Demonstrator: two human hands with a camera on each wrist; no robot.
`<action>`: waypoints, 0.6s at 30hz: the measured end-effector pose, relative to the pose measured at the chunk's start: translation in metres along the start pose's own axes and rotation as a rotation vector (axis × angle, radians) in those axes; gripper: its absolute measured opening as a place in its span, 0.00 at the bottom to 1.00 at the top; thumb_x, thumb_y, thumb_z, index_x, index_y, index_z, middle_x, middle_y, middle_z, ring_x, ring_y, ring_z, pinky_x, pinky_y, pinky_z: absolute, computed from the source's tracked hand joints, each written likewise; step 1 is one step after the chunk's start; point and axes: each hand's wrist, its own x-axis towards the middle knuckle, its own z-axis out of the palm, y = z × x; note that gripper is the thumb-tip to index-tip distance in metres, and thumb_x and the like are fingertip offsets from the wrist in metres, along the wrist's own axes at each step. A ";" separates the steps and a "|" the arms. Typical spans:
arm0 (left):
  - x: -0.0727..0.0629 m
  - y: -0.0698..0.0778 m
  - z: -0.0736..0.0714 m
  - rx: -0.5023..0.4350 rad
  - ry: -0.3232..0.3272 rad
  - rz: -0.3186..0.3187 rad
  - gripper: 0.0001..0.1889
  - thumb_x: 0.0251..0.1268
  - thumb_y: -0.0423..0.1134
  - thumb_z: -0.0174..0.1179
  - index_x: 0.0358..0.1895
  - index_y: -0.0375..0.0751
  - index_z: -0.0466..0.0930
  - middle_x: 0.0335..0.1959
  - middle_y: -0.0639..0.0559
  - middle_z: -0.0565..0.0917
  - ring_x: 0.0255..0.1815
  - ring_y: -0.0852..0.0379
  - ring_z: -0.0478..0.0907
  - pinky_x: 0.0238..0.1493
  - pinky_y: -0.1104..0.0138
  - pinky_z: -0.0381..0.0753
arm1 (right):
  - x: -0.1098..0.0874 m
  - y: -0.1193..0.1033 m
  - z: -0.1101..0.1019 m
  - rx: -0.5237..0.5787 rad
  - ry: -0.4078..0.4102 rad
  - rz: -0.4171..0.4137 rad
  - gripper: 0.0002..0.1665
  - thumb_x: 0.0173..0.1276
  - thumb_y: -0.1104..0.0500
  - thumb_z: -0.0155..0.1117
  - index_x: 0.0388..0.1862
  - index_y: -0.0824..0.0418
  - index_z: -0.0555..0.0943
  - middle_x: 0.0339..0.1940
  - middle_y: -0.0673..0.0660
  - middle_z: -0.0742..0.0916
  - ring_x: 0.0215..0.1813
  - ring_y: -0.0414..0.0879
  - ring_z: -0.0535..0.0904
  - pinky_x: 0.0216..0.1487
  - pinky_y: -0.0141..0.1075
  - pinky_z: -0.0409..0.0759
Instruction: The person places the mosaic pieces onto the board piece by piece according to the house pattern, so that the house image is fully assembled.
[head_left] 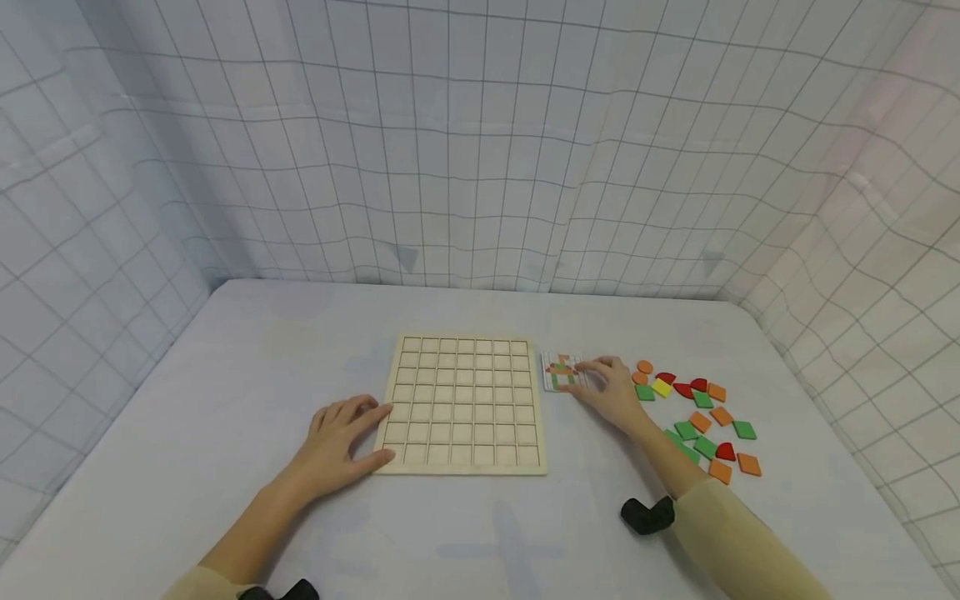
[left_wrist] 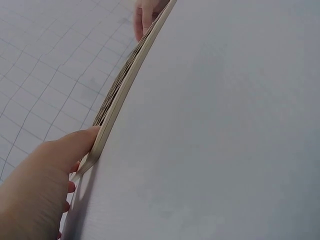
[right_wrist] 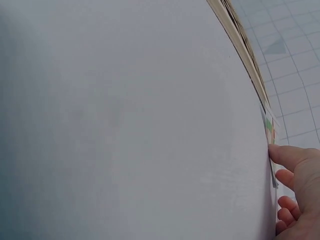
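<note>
A pale wooden grid board [head_left: 463, 405] lies flat in the middle of the table. My left hand [head_left: 339, 446] rests at its left side, thumb and index fingertip touching the frame near the front left corner. In the left wrist view the thumb [left_wrist: 75, 147] lies on the board's edge [left_wrist: 125, 82]. Just right of the board is a small pattern card [head_left: 558, 372] printed with orange, green and red shapes. My right hand [head_left: 613, 396] pinches this card by its right part, with the thumb on the near edge. In the right wrist view the hand [right_wrist: 305, 175] partly hides the card [right_wrist: 269, 127].
Loose flat tiles lie scattered on the right, among them orange squares [head_left: 748, 464], green diamonds [head_left: 744, 429], red rounded pieces [head_left: 725, 451], orange discs [head_left: 645, 367] and a yellow square [head_left: 662, 387]. The right forearm passes close to them. White gridded curtains [head_left: 480, 150] surround the table.
</note>
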 end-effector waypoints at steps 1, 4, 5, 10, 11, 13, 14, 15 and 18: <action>-0.001 0.001 0.000 -0.003 0.001 0.002 0.32 0.52 0.55 0.61 0.60 0.43 0.71 0.55 0.45 0.69 0.57 0.41 0.61 0.56 0.45 0.51 | -0.001 0.000 0.000 0.004 -0.001 -0.005 0.25 0.54 0.54 0.70 0.49 0.65 0.79 0.52 0.67 0.71 0.57 0.62 0.62 0.54 0.58 0.62; -0.004 0.002 0.000 -0.012 0.004 0.004 0.32 0.52 0.54 0.61 0.60 0.42 0.71 0.55 0.45 0.69 0.57 0.41 0.61 0.57 0.45 0.50 | -0.005 -0.001 0.000 0.004 -0.003 -0.016 0.25 0.54 0.55 0.70 0.49 0.65 0.79 0.52 0.68 0.71 0.57 0.63 0.63 0.54 0.58 0.63; -0.006 0.002 0.000 -0.014 0.006 0.005 0.32 0.52 0.54 0.61 0.60 0.42 0.71 0.55 0.45 0.70 0.58 0.41 0.61 0.57 0.45 0.50 | -0.006 0.000 0.000 0.004 -0.003 -0.020 0.25 0.54 0.55 0.70 0.49 0.65 0.79 0.52 0.69 0.70 0.57 0.63 0.63 0.54 0.58 0.63; -0.012 0.004 0.001 -0.024 0.015 0.011 0.33 0.52 0.55 0.61 0.61 0.44 0.70 0.57 0.47 0.71 0.58 0.42 0.61 0.57 0.45 0.50 | -0.010 0.000 -0.002 0.008 0.007 -0.039 0.23 0.54 0.57 0.70 0.48 0.66 0.79 0.51 0.70 0.71 0.56 0.64 0.64 0.54 0.59 0.63; -0.014 0.005 0.002 -0.026 0.017 0.015 0.33 0.52 0.56 0.61 0.61 0.44 0.70 0.58 0.47 0.71 0.58 0.43 0.61 0.56 0.45 0.50 | -0.010 0.000 -0.002 0.010 0.010 -0.041 0.23 0.53 0.58 0.70 0.47 0.66 0.79 0.51 0.69 0.71 0.56 0.64 0.64 0.54 0.58 0.63; -0.016 0.007 0.002 -0.030 0.020 0.020 0.33 0.53 0.56 0.61 0.61 0.45 0.70 0.58 0.47 0.71 0.58 0.43 0.61 0.56 0.46 0.50 | -0.012 0.000 -0.003 0.009 0.010 -0.039 0.23 0.53 0.58 0.70 0.47 0.66 0.79 0.51 0.69 0.71 0.56 0.63 0.64 0.54 0.58 0.63; -0.017 0.008 0.002 -0.030 0.023 0.022 0.33 0.53 0.56 0.61 0.61 0.45 0.70 0.58 0.48 0.71 0.58 0.43 0.61 0.56 0.46 0.51 | -0.013 0.000 -0.003 0.009 0.010 -0.038 0.23 0.53 0.58 0.71 0.47 0.66 0.79 0.51 0.69 0.71 0.56 0.63 0.64 0.54 0.58 0.63; -0.018 0.009 0.002 -0.029 0.025 0.024 0.33 0.52 0.56 0.61 0.61 0.45 0.70 0.58 0.48 0.71 0.58 0.43 0.61 0.56 0.46 0.51 | -0.014 0.000 -0.003 0.009 0.011 -0.035 0.23 0.53 0.58 0.71 0.47 0.66 0.79 0.51 0.68 0.71 0.56 0.62 0.64 0.54 0.58 0.63; -0.020 0.011 0.002 -0.024 0.037 0.026 0.32 0.52 0.55 0.61 0.60 0.45 0.71 0.57 0.48 0.72 0.57 0.43 0.62 0.56 0.47 0.51 | -0.016 0.000 -0.003 -0.002 0.013 -0.043 0.23 0.53 0.57 0.71 0.47 0.66 0.80 0.50 0.68 0.72 0.56 0.62 0.65 0.54 0.58 0.63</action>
